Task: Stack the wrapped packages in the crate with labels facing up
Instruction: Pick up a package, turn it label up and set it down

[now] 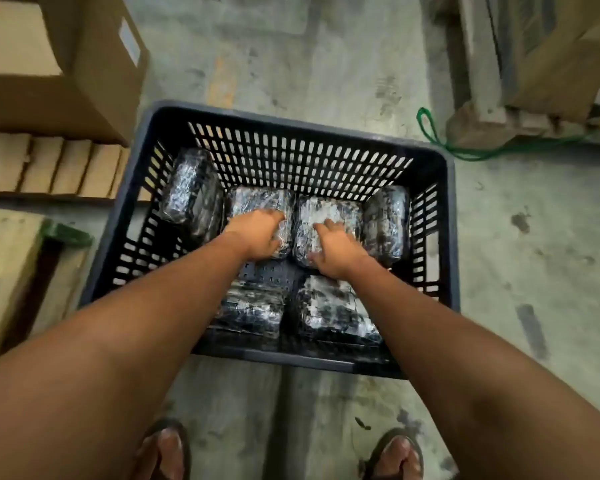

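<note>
Concrete floor [326,57], grey and pretty scuffed, with a dark slotted plastic crate [444,237] sitting on it right in front of the person's sandalled feet [167,452]. Both arms reach straight down into the crate from the near side.

Inside the crate there are six wrapped packages that I can count, all in shiny clear film over something dark. Two lie flat side by side against the crate's far wall. The left hand [257,233] rests palm down on the left package [257,202], fingers [274,216] spread flat over the wrap rather than curled around it. The right hand [333,251] does the same on the right package [329,213], fingers splayed wide on top, thumb at the near edge. So neither hand is really gripping anything, just pressing down.

One more package [191,188] leans tilted in the crate's far-left corner, another [385,223] stands against the crate's right wall, and two more [253,306] lie flat near the crate's front wall, under the forearms. Can't make out any labels, too blurry and glary.

Left of the crate there's a cardboard box [94,64] and a wooden pallet [49,164]. Beyond the crate's far-right corner a green cord [430,133] loops on the floor.
</note>
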A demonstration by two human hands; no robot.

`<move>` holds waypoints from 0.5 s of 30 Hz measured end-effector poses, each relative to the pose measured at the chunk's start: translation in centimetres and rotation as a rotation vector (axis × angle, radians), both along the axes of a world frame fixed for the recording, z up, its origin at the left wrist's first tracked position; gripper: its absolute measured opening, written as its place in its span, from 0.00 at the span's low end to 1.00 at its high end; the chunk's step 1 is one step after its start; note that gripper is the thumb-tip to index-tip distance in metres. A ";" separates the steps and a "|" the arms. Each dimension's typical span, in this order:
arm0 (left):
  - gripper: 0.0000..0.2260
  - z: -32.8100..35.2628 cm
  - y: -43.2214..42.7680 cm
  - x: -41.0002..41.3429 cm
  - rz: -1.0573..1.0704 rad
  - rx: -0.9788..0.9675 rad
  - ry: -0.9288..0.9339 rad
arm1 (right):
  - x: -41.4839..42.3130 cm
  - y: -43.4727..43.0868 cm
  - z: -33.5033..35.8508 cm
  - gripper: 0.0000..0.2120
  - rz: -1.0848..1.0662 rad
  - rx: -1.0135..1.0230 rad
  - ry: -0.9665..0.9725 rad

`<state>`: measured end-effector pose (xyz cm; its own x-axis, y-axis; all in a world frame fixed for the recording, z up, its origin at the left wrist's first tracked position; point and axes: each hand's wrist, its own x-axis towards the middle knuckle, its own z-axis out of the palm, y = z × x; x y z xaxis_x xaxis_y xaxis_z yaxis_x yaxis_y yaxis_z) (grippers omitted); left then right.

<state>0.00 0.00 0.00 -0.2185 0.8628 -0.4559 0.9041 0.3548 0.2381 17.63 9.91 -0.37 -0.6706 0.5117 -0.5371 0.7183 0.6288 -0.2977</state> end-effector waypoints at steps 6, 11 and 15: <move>0.33 -4.9 -0.9 -0.4 0.020 -0.009 0.024 | 1.2 0.3 -4.3 0.51 0.050 0.036 0.026; 0.35 -4.9 -1.0 -0.1 0.006 -0.042 0.043 | 0.8 -0.3 -4.6 0.52 0.045 0.059 -0.015; 0.35 -5.7 -1.1 -0.2 -0.041 -0.028 0.088 | 0.2 -0.9 -6.1 0.51 0.106 0.185 -0.072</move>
<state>-0.21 -1.06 -5.69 -0.2235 0.8589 -0.4608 0.9349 0.3226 0.1479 17.83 8.96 -6.46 -0.6893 0.5346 -0.4891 0.6602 0.7414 -0.1202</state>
